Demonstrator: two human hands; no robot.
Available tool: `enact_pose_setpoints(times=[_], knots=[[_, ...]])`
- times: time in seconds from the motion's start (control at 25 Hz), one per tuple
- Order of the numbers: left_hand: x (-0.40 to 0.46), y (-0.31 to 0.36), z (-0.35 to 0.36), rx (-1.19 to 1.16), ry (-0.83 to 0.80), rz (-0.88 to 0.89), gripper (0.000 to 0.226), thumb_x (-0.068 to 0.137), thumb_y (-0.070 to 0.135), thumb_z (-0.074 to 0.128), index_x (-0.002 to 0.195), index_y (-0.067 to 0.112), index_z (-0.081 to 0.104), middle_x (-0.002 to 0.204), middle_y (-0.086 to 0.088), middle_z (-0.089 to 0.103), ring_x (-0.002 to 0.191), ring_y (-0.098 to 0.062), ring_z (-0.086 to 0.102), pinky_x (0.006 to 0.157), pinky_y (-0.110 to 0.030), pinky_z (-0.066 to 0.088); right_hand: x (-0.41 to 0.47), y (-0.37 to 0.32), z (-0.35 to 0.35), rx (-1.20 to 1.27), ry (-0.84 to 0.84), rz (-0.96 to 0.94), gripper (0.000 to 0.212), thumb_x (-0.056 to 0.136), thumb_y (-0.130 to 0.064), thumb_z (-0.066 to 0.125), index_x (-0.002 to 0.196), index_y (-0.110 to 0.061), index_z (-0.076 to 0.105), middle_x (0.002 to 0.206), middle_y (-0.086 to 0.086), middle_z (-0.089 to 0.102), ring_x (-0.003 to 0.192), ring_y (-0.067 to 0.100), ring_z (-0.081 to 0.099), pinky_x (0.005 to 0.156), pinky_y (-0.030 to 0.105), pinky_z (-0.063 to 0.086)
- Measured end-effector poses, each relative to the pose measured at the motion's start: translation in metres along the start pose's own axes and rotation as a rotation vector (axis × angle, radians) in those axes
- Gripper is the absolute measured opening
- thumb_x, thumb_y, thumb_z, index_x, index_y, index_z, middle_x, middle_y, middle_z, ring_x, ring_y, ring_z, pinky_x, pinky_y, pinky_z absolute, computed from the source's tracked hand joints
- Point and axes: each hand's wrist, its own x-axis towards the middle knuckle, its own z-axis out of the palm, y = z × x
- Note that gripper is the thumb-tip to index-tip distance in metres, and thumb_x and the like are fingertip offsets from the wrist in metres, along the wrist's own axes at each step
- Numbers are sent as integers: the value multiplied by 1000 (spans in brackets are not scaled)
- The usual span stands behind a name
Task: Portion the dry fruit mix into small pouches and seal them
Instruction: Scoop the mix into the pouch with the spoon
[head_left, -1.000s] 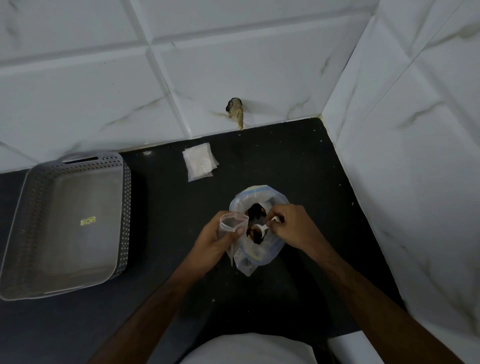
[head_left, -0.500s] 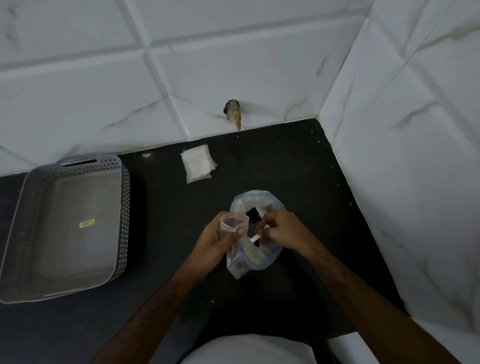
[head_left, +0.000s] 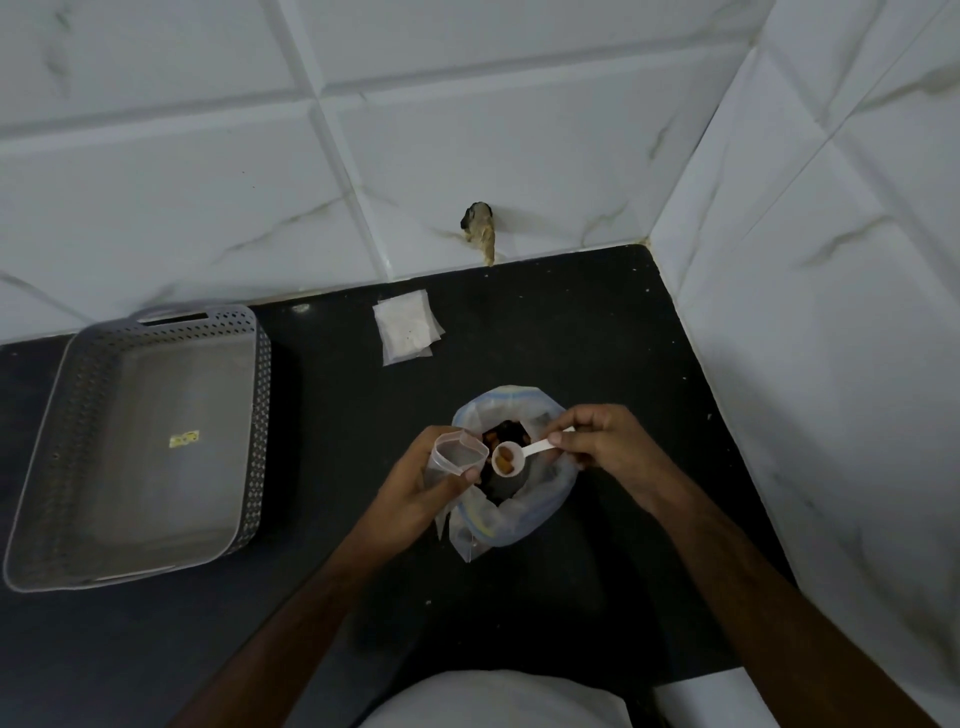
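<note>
One loaded white scoop (head_left: 506, 458), pinched by the right hand (head_left: 605, 441), has risen from the large bag of dry fruit mix (head_left: 519, 514) to the open small pouch (head_left: 457, 457) gripped by the left hand (head_left: 421, 493), so tipping in comes next

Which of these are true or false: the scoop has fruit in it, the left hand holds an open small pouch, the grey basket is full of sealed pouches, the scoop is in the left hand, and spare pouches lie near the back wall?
1. The scoop has fruit in it. True.
2. The left hand holds a small pouch with its mouth open. True.
3. The grey basket is full of sealed pouches. False: no pouches show in it, only a yellow sticker.
4. The scoop is in the left hand. False: the right hand pinches its handle over the big bag.
5. Spare pouches lie near the back wall. True.
</note>
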Motion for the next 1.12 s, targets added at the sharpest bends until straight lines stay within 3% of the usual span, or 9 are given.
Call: enact_pose_setpoints(times=[0.12, 0.28, 0.48, 0.6, 0.68, 0.84, 0.96, 1.04, 1.12], knots=[[-2, -5, -4, 39, 15, 33, 33, 93, 24, 69, 125, 16, 62, 122, -11, 64, 116, -30, 64, 99, -55, 52, -13, -14, -7, 45, 30, -65, 12, 94, -4, 64, 99, -8, 74, 84, 10, 77, 64, 3, 65, 65, 25, 48], [-4, -6, -4, 73, 33, 45, 29, 95, 22, 68, 123, 18, 62, 120, -9, 65, 115, -30, 64, 97, -53, 54, -33, -41, -3, 54, 66, -250, 13, 94, -2, 65, 100, -7, 75, 83, 9, 76, 68, 5, 66, 62, 19, 49], [-8, -1, -3, 9, 52, 31, 32, 93, 21, 67, 121, 8, 60, 112, -11, 66, 107, -25, 66, 89, -35, 55, -49, -64, 32, -305, 89, -567, 16, 93, -10, 70, 101, -22, 75, 88, -9, 74, 84, 7, 71, 75, 18, 56], [-9, 1, -4, -101, 68, 35, 38, 91, 25, 70, 119, 2, 58, 110, -23, 62, 103, -33, 66, 86, -41, 55, -49, -58, 52, -502, 78, -752, 15, 90, -21, 69, 103, -16, 77, 95, -11, 73, 92, -1, 66, 83, 11, 49], [-10, 1, -6, -108, 67, 59, 35, 93, 23, 69, 120, 3, 59, 114, -22, 64, 109, -39, 64, 93, -47, 53, -47, -50, 61, -613, 107, -863, 28, 89, -28, 58, 101, -11, 78, 96, -4, 74, 93, -4, 62, 88, 14, 47], [-12, -2, -9, -116, 85, 101, 27, 95, 12, 67, 121, 4, 61, 120, -17, 66, 114, -38, 63, 98, -47, 52, -42, -39, 60, -736, 79, -1022, 30, 86, 5, 58, 105, -7, 78, 102, 3, 72, 98, 15, 63, 88, 25, 47], [-13, -2, -12, -115, 82, 62, 25, 95, 13, 67, 119, 6, 60, 111, -11, 68, 104, -32, 66, 89, -44, 55, -47, -41, 62, -513, 135, -876, 22, 89, 1, 68, 103, -13, 79, 96, -6, 73, 92, 7, 66, 83, 17, 50], [-15, -1, -14, -106, 76, 55, 25, 94, 15, 66, 117, 6, 59, 103, -1, 68, 98, -19, 66, 84, -33, 54, -50, -46, 63, -230, 140, -619, 18, 90, -2, 71, 100, -15, 78, 89, -6, 74, 84, 7, 68, 76, 17, 52], [-16, 0, -15, -101, 81, 55, 29, 93, 16, 67, 119, 5, 59, 106, -1, 68, 102, -18, 66, 87, -31, 54, -48, -46, 59, 148, 126, -348, 15, 92, -2, 67, 100, -10, 76, 88, 4, 76, 79, 12, 67, 73, 22, 53]])
